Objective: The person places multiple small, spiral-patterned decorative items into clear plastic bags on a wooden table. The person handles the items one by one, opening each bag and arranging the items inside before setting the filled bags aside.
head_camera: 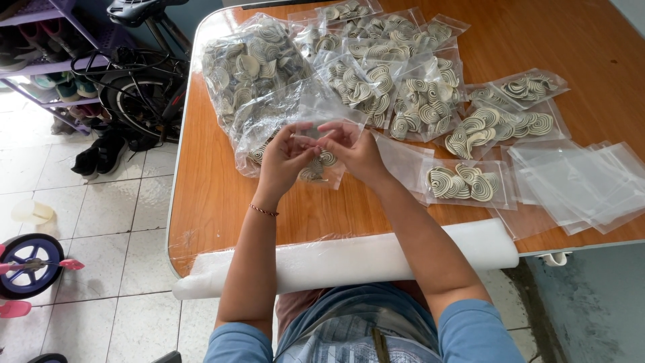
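Observation:
My left hand and my right hand meet over the orange table, both pinching the top edge of a small clear plastic bag that holds a few cream spiral-patterned pieces. The bag hangs just above the tabletop between my hands. A bracelet circles my left wrist. Behind my hands lies a large clear bag full of the same spiral pieces.
Several filled small bags spread across the table's middle and back. A stack of empty clear bags lies at the right. A white foam roll rests along the near edge. A bicycle and shoe rack stand at left.

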